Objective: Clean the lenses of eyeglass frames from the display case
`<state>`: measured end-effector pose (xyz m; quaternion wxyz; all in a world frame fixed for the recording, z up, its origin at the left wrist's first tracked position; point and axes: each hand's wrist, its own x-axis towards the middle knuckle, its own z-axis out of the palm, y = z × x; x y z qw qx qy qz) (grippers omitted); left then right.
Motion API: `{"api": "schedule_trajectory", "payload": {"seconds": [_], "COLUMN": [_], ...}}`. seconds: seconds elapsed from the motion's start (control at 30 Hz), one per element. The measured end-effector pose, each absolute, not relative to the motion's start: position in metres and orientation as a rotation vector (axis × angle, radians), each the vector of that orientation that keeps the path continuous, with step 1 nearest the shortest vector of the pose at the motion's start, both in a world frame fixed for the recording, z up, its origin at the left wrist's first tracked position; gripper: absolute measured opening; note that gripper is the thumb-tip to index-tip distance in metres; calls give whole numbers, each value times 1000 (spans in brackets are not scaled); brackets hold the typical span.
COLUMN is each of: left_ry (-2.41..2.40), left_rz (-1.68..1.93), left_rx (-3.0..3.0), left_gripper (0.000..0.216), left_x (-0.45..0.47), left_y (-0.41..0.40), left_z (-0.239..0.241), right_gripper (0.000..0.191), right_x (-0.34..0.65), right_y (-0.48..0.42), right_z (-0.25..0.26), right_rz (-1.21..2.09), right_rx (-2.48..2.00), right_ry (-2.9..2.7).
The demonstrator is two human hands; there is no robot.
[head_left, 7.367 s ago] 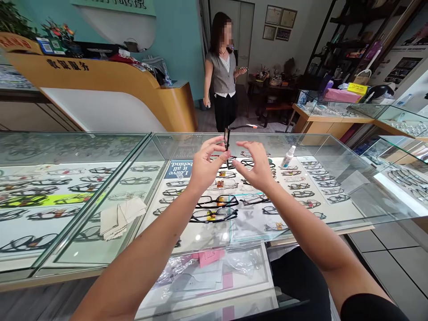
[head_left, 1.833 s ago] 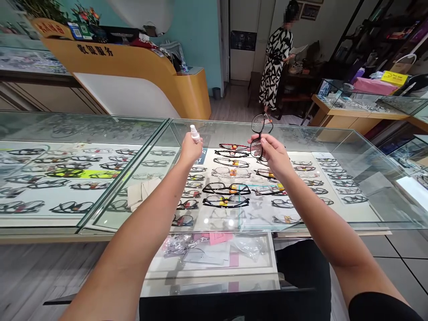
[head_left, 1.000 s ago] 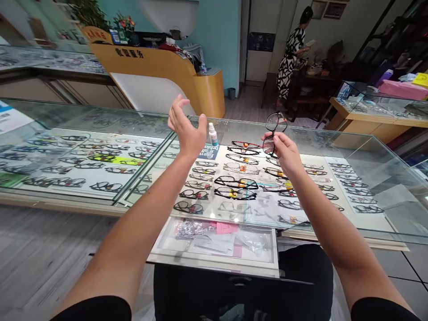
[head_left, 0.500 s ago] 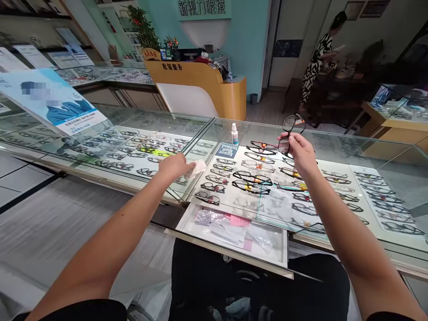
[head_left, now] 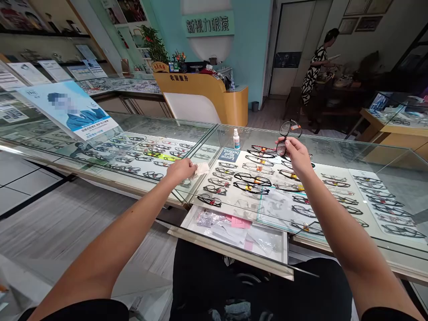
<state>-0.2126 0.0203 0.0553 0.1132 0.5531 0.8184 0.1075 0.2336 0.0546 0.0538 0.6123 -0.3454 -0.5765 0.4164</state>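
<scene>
Over the glass counter (head_left: pixel 354 154), holding glasses (head_left: pixel 286 129) on end in the right hand (head_left: pixel 297 152)
Gripping a cloth (head_left: pixel 201 169) in the left hand (head_left: pixel 180 170); could drop the glasses from a light pinch, or smudge the lower lens (head_left: pixel 281 148) by touching it

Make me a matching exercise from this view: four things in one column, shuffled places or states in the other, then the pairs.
1. white bottle
2. left hand
3. pink paper
4. right hand

A. inside the pulled-out drawer
B. holding up glasses
C. standing on the glass counter
D. touching a pale cloth

Pairs: 1-C, 2-D, 3-A, 4-B
</scene>
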Motion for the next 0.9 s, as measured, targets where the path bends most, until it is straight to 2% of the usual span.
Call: {"api": "schedule_trajectory", "payload": {"seconds": [0.23, 0.47, 0.63, 0.9], "left_ry": [2218, 1831, 1362, 1019], "left_rz": [729, 1210, 1273, 1126], "left_rx": [1428, 1319, 1300, 1538], "left_gripper": [20, 25, 26, 35], "left_x": [-225, -185, -95, 27], "left_y": [16, 17, 29, 44], "left_z": [78, 128, 149, 139], "right_gripper": [54, 51, 42, 43], "right_x": [232, 223, 218, 224], "right_y": [54, 37, 18, 17], "right_z": [58, 71, 85, 92], "right_rz": [961, 991, 929, 709], "right_rx": [-789, -743, -672, -677], "right_ry": [-1332, -1351, -1364, -1397]}}
